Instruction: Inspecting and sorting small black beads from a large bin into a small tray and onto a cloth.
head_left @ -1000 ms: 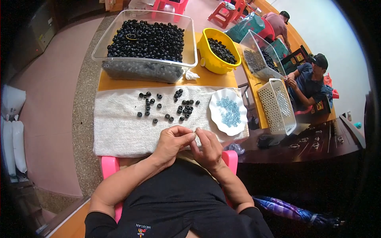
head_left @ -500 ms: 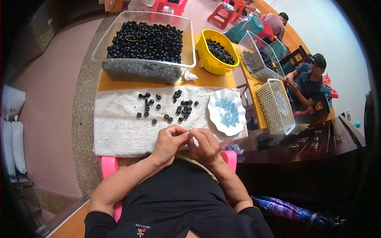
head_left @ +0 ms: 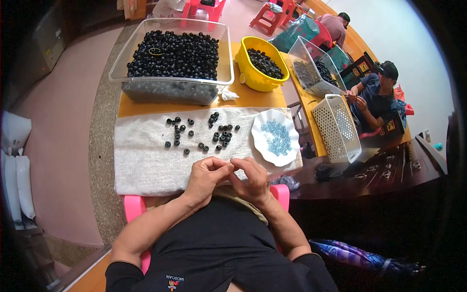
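Note:
My left hand and my right hand meet in front of my body, over the near edge of a white towel. Thumb and forefinger of each are pinched together, and the fingertips nearly touch. Whatever they pinch is too small or too hidden to make out. Just beyond my hands, several loose black beads with holes lie scattered on the towel. To the right of them stands a white scalloped plate with small clear-blue pieces spread on it.
A clear plastic bin full of black beads stands at the back, beside a yellow tub of similar beads. Crumpled white tissue lies between them and the towel. Rightward, a co-worker sits behind a white perforated basket.
My fingertips have shifted very slightly, still pinched close together. The whole view has tilted a little; the beads and plate stay in place on the towel.

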Available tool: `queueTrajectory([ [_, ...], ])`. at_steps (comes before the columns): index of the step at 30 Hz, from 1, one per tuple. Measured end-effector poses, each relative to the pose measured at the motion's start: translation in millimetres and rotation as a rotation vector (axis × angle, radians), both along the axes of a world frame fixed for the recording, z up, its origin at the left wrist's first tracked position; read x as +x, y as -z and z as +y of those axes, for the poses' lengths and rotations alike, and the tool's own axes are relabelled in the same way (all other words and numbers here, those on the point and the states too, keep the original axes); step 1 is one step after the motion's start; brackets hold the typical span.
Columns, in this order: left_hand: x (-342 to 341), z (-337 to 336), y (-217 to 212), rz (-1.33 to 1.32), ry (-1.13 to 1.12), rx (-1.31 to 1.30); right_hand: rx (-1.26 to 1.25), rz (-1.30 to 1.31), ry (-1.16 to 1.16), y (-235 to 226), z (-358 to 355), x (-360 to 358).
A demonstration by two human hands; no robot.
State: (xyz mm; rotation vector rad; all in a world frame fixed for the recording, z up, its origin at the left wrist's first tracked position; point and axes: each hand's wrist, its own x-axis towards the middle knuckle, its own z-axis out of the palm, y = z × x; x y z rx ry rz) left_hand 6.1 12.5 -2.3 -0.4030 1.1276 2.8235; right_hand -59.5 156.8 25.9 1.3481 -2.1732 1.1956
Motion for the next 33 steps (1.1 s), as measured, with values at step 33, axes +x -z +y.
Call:
queueTrajectory([
  [33, 1, 4, -9, -0.002, -0.021, 0.029, -0.073, 0.025, 0.049, 10, 1, -9],
])
